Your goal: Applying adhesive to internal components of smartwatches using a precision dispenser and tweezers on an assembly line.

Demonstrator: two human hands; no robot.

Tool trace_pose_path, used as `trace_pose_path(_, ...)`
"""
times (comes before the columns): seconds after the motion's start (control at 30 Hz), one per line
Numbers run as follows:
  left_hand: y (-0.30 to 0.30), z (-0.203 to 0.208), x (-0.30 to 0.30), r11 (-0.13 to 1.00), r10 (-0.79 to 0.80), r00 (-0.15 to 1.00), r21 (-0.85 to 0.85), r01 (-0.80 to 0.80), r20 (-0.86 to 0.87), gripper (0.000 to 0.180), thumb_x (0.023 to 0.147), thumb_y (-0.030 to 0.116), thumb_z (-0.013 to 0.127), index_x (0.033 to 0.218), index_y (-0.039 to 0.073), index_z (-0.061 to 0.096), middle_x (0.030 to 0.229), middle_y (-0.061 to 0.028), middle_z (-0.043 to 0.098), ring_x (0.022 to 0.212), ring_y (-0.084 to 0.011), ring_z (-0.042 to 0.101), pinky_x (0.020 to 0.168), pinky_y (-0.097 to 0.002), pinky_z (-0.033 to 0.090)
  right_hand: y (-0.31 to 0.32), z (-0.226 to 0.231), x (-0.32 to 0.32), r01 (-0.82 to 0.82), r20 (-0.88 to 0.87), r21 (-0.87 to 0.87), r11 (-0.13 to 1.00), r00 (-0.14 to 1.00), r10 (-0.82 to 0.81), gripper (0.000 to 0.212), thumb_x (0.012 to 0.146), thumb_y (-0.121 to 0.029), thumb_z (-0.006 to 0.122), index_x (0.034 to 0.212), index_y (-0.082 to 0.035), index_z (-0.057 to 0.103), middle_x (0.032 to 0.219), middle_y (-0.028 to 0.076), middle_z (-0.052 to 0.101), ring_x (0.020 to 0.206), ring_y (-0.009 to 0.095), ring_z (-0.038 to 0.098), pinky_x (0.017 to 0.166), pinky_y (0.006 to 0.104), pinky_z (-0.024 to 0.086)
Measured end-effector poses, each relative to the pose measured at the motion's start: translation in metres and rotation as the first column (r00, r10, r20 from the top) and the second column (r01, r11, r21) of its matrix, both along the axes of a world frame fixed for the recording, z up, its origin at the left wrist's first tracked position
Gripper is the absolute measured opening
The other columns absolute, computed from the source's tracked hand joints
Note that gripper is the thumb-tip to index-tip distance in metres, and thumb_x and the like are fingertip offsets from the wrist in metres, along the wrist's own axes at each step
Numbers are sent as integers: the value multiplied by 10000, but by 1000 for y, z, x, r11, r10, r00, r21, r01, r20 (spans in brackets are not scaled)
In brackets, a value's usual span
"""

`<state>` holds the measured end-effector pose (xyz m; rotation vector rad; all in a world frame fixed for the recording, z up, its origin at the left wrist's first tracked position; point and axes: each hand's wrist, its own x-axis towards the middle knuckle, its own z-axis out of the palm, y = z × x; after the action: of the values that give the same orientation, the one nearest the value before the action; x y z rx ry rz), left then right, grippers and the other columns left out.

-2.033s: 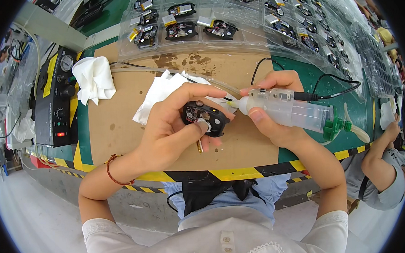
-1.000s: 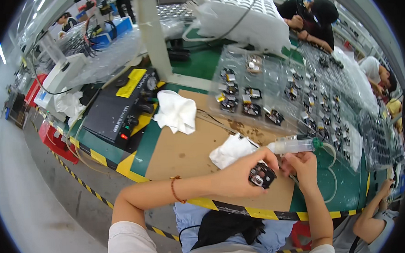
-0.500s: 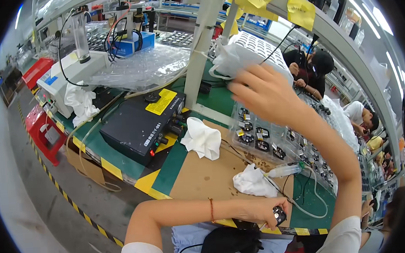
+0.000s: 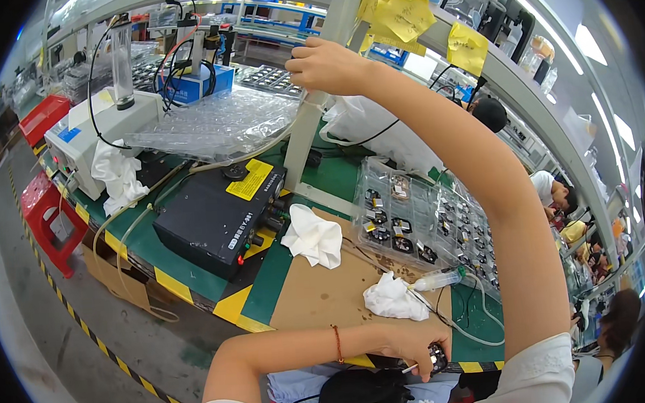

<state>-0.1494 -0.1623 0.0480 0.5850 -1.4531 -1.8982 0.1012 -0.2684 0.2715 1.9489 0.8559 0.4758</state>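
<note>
My left hand is low at the front edge of the bench, its fingers closed round a small black electronic part. A thin white stick-like piece pokes out below these fingers. High up, my right hand is raised beside the metal post with its fingers curled; what they hold, if anything, is hidden. Clear plastic trays of similar black parts lie under my right forearm. Nearer me are a crumpled white cloth and a clear dispensing syringe with a hose.
A black control box with a lit red light stands left of a brown cardboard sheet. Another white cloth lies beside it. Clear plastic packaging and a white machine are farther left. Yellow notes hang overhead.
My right hand has moved left and up, from above the white bag to the metal post. My left hand still holds the black part, and the whole view has shifted slightly.
</note>
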Motion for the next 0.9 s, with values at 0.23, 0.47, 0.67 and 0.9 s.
trace_pose_path(0.23,-1,0,-1,999,-48,997,-16,47,-61,531,593,-66,715,1076,5,506,806,-70,552,579,-100,530,499,-229,432,0,28,-1,-78,47,-221,972,995,90,103,704,-86,636,805,-107,626,876,-4,563,936,150,536,833,281,417)
trace_pose_path(0.47,-9,-12,-3,996,-45,985,69,57,-166,518,600,-78,701,1068,-3,494,816,-80,556,592,-114,538,499,-231,433,17,12,0,-6,-127,-246,969,992,-27,103,664,-92,682,766,-102,671,865,-3,621,959,162,559,817,277,439)
trace_pose_path(0.67,-16,-19,-1,997,-27,986,73,39,-164,531,587,-96,702,1062,-13,481,839,-96,549,621,-134,550,499,-228,428,16,3,0,73,-91,-214,974,991,-94,74,701,-101,660,772,-87,642,864,-4,586,905,152,544,771,280,438)
trace_pose_path(0.9,-19,-23,0,997,-21,985,66,33,-174,520,593,-100,690,1059,-8,480,868,-104,544,625,-137,552,506,-228,427,11,3,1,-38,-63,-337,941,998,17,75,726,-80,633,800,-77,617,852,3,560,894,146,538,788,257,421)
